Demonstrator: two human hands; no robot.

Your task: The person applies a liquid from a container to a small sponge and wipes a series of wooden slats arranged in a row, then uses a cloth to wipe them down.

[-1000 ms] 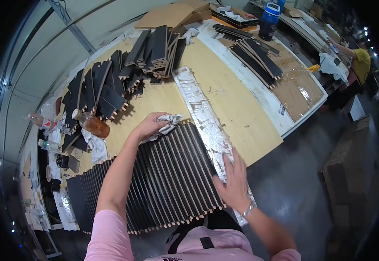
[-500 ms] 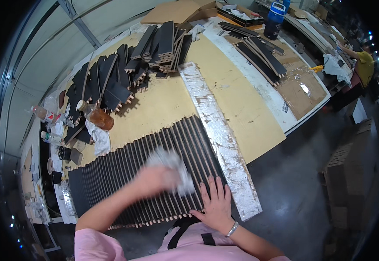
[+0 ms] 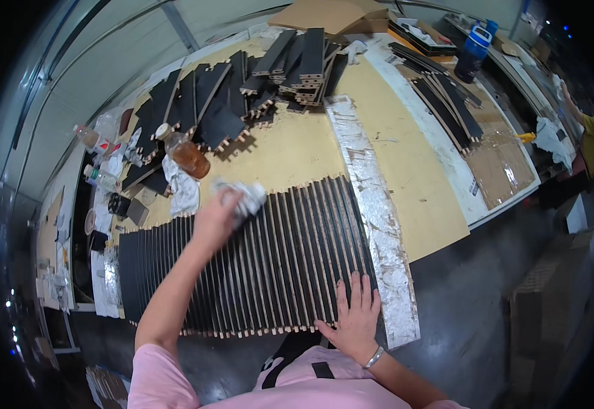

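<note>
Fingers (image 3: 360,294) of the right hand (image 3: 357,320) spread flat, holding nothing, pressed on the near right corner of the row of black slats (image 3: 256,262). Left hand (image 3: 216,217) curled shut around a crumpled white rag (image 3: 246,196), at the far edge of the same row, left of its middle.

Slat row: largest item, dark strips edge to edge with pale wood tenons showing at both ends, lying on the yellow bench top (image 3: 406,157). A stained white board (image 3: 372,218) runs along the row's right side, touching it.

Step, by my reading: wiping the slat faces, one hand bracing the row. The next stroke calls for steady downward pressure from the flat hand so strips do not shift, and the rag drawn along the strips, not across.

Beyond the row's far edge: heap of loose black pieces (image 3: 242,102). Just off its far left: an amber bottle (image 3: 184,153) lying on its side, beside another rag.
</note>
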